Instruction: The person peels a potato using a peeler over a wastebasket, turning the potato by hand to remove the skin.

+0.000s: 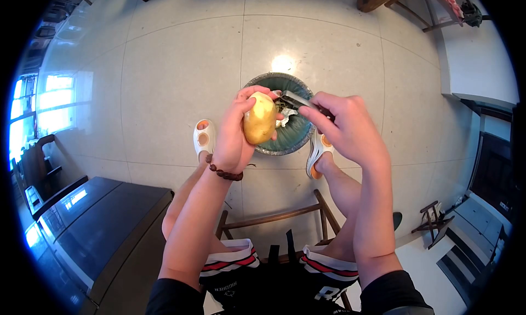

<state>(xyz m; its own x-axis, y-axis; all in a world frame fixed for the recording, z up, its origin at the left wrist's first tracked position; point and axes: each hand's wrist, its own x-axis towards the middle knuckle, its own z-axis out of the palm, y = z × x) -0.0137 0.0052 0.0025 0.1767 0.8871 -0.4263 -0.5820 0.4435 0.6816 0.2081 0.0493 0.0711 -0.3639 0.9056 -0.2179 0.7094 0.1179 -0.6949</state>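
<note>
Potato (259,123) clasped in left hand (234,131), over left edge of bin (296,138); right hand (344,120) grips peeler (297,99); open floor (183,63) beyond.

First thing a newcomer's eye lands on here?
Probably the yellow potato near the frame's centre, a paler patch at its top, held in the left hand. Next, the dark peeler to its right, gripped by the right hand. Beyond and below both sits a round, green-lined bin on the floor, with scraps inside.
</note>
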